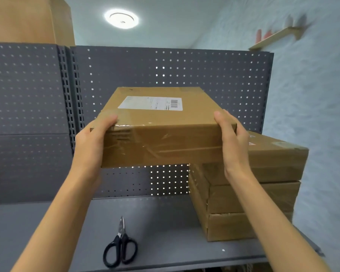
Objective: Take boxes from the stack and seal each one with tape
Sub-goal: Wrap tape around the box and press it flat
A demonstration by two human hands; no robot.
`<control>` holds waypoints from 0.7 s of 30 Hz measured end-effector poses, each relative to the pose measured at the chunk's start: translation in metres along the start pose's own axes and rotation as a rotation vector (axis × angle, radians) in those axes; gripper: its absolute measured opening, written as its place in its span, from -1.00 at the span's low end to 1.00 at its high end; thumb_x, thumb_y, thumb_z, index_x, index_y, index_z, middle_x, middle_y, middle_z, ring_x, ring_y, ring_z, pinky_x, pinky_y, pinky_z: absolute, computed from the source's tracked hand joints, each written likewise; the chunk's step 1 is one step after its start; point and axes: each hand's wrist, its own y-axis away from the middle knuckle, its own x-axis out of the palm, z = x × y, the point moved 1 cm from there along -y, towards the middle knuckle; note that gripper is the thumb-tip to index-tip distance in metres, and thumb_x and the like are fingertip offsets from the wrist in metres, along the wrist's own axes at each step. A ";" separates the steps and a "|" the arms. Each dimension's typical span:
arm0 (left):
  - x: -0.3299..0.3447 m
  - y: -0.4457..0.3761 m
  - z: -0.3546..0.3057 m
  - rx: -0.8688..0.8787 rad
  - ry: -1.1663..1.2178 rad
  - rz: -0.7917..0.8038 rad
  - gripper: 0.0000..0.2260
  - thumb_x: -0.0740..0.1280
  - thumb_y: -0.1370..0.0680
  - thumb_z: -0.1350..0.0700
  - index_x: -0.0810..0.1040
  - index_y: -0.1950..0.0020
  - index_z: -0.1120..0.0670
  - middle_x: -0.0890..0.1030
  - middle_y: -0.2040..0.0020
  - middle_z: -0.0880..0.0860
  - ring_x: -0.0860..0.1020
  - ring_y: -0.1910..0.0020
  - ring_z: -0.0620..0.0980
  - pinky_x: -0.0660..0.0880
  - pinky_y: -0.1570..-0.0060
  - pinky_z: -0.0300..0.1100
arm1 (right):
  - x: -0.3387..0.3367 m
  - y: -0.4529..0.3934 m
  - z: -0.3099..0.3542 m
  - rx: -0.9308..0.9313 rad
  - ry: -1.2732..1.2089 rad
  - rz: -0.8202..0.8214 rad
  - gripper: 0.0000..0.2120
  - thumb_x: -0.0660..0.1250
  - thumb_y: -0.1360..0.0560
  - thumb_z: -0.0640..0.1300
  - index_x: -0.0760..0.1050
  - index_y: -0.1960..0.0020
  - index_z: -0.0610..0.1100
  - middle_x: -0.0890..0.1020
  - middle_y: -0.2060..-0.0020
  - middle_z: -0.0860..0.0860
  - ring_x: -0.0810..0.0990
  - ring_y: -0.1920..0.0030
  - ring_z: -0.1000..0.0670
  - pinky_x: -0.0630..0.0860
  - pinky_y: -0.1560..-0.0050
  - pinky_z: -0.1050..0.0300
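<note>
Though blurred at the edges, a grey pegboard back panel [214, 75] filling the whole width from nine to three o'clock, with a grey shelf surface [165, 222] running below it toward six. At eleven o'clock, a large brown carton [28, 20] up above the panel. At four o'clock, a stack of boxes [263, 193], three flat cardboard ones piled on the shelf against the right side. At centre, a flat cardboard box [161, 130] held in the air, clear of the shelf and up and to the left of the stack, its near right corner overlapping the stack's top box in view; wrinkled clear tape across the near face, a white shipping label [151, 103] with a barcode on top. At nine o'clock of that box, left hand [94, 142] gripping the left end, thumb on the top edge, fingers hidden behind and below. At three o'clock of it, right hand [234, 142] gripping the right end the same way, thumb lying on top. At six o'clock, black-handled scissors [121, 246] lying closed on the shelf, tips pointing to twelve, well apart from the stack. At one o'clock, a round ceiling lamp [121, 18], lit.
</note>
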 end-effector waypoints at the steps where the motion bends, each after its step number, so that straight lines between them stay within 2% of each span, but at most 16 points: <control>1: 0.006 -0.001 0.000 0.001 0.008 0.008 -0.61 0.34 -0.33 -0.20 0.61 -0.01 0.02 0.62 0.18 -0.07 0.57 0.25 -0.12 0.46 0.16 -0.08 | -0.005 -0.004 0.001 -0.008 0.002 -0.004 -0.36 0.30 -0.31 0.28 0.47 -0.33 0.05 0.53 -0.23 0.18 0.45 -0.26 0.14 0.38 -0.35 0.01; 7: 0.047 0.002 0.005 0.019 0.048 0.022 -0.73 0.36 -0.46 -0.16 0.59 0.02 0.02 0.61 0.18 -0.06 0.57 0.26 -0.14 0.45 0.26 -0.16 | -0.033 -0.032 -0.001 -0.022 0.015 -0.030 -0.43 0.29 -0.33 0.30 0.49 -0.28 0.10 0.54 -0.20 0.16 0.45 -0.25 0.09 0.39 -0.34 -0.05; 10: 0.071 0.007 0.006 0.024 0.062 0.004 -0.77 0.33 -0.50 -0.13 0.61 0.02 -0.01 0.63 0.15 -0.07 0.59 0.22 -0.13 0.45 0.28 -0.18 | -0.051 -0.047 -0.002 -0.029 0.019 -0.022 -0.41 0.28 -0.32 0.32 0.49 -0.28 0.10 0.54 -0.19 0.15 0.46 -0.24 0.09 0.41 -0.28 0.04; 13: 0.096 0.014 0.007 0.027 0.073 -0.003 -0.76 0.33 -0.49 -0.15 0.62 0.01 -0.03 0.65 0.15 -0.09 0.60 0.18 -0.11 0.47 0.22 -0.15 | -0.072 -0.063 0.000 -0.039 0.013 -0.013 -0.46 0.32 -0.40 0.27 0.48 -0.31 0.07 0.53 -0.20 0.13 0.47 -0.21 0.12 0.42 -0.19 0.16; 17: 0.130 0.022 0.010 0.023 0.093 0.002 -0.79 0.35 -0.48 -0.16 0.63 0.05 -0.06 0.67 0.16 -0.11 0.63 0.14 -0.10 0.51 0.13 -0.09 | -0.102 -0.083 0.002 -0.058 -0.007 -0.027 -0.59 0.31 -0.50 0.15 0.48 -0.31 0.07 0.53 -0.12 0.23 0.47 -0.12 0.25 0.39 -0.01 0.30; 19: 0.145 0.027 0.011 0.022 0.089 0.027 -0.72 0.37 -0.44 -0.20 0.65 0.00 -0.06 0.69 0.10 -0.08 0.64 0.07 -0.08 0.52 0.05 -0.04 | -0.116 -0.091 0.003 -0.058 -0.003 -0.032 -0.60 0.31 -0.49 0.15 0.51 -0.29 0.05 0.56 -0.12 0.19 0.49 -0.11 0.23 0.40 0.04 0.32; 21: 0.159 0.031 0.013 0.010 0.098 0.042 -0.66 0.37 -0.39 -0.23 0.65 -0.03 -0.06 0.69 0.06 -0.07 0.64 0.02 -0.05 0.52 0.01 -0.02 | -0.129 -0.097 0.002 -0.057 0.014 -0.045 -0.59 0.31 -0.49 0.16 0.52 -0.27 0.02 0.57 -0.17 0.12 0.50 -0.15 0.16 0.43 -0.02 0.27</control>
